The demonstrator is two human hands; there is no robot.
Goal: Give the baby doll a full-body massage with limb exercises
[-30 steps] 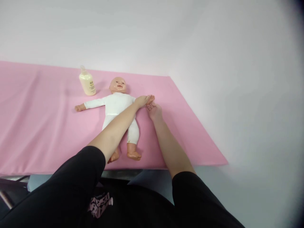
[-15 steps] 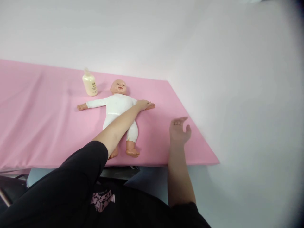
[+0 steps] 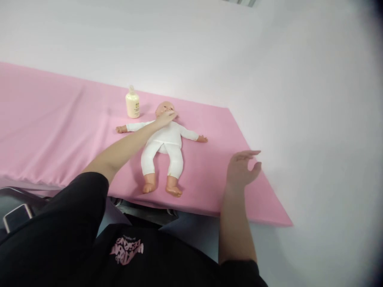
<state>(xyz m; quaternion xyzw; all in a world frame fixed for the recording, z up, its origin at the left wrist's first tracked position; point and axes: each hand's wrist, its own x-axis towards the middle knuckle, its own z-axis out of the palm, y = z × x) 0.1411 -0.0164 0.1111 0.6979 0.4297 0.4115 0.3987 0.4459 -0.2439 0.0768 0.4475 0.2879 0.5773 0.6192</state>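
Observation:
A baby doll [image 3: 166, 133] in a white suit lies on its back, arms spread, on a pink-covered table [image 3: 206, 179]. My left hand [image 3: 166, 118] reaches over its upper chest and lower face, fingers stretched out, hiding the chin and neck. Whether the fingertips touch the doll, I cannot tell. Off to the right, my right hand [image 3: 241, 169] hovers over the table's right side, thumb apart from the curved fingers and nothing between them. A pump bottle of pale yellow liquid [image 3: 133, 105] stands upright beside the doll's head, left of it.
Behind the table and along its right edge is a plain white surface [image 3: 314, 119]. At lower left, a dark rectangular object with a light rim [image 3: 18, 217] shows near my sleeve. Wrinkles run through the pink cover on the left.
My left hand has moved from the doll's arm on the right up to its chin and neck. My right hand stays raised with the same curved shape. The camera view has shifted.

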